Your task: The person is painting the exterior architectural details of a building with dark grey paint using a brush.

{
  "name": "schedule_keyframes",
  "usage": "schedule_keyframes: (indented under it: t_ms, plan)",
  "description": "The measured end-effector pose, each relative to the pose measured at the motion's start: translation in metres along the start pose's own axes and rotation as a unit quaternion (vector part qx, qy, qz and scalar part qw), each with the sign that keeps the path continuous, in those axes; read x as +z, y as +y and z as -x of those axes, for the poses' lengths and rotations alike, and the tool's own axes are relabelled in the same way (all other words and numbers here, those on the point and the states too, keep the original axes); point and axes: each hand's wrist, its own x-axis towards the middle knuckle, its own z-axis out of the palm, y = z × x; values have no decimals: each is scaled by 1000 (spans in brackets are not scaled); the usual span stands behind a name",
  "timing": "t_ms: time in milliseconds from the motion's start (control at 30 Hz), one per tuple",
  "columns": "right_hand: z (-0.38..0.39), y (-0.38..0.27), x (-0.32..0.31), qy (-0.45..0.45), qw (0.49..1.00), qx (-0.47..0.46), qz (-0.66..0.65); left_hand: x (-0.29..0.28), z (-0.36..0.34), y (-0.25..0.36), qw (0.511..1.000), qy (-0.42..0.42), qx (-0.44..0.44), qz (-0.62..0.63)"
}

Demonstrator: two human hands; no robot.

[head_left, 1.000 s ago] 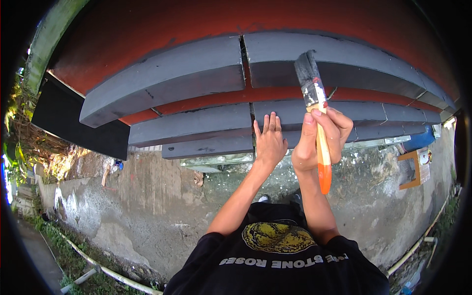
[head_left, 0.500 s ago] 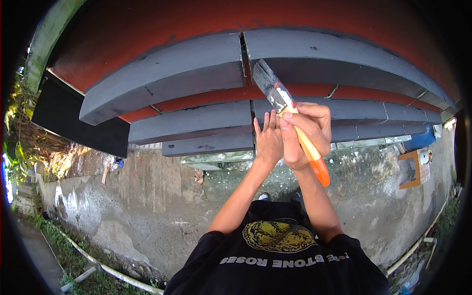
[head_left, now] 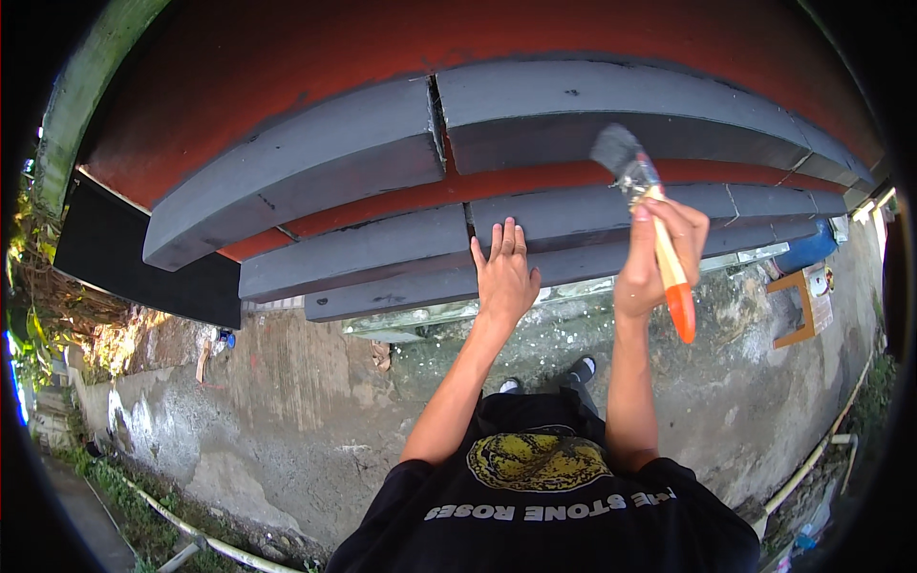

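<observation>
Gripping a paintbrush (head_left: 671, 260), the right hand (head_left: 642, 274) hovers near the grey ledges (head_left: 621, 93).

Beyond the hands (head_left: 506, 284) (head_left: 638, 282) stands a red wall (head_left: 334, 62); beneath them, stained concrete ground (head_left: 287, 411); far left, sunlit foliage (head_left: 34, 334).

Pale yellow and orange along the paintbrush handle (head_left: 666, 244) in the right hand (head_left: 640, 275), dark grey in the bristles (head_left: 616, 147). Grey on the ledges (head_left: 363, 236) around the left hand (head_left: 506, 279), red on the wall (head_left: 334, 59) beyond, black, yellow-printed on the T-shirt (head_left: 535, 542) below.
</observation>
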Motion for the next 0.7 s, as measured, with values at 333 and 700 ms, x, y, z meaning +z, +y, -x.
schedule_keyframes:
  t_ms: [333,700]
  plan:
    - [14,-44,13,-162,961,52,-218,1,-2,-4,998,-32,10,45]
    - [-3,26,-14,-32,996,31,-73,-3,0,-1,1000,-5,4,14]
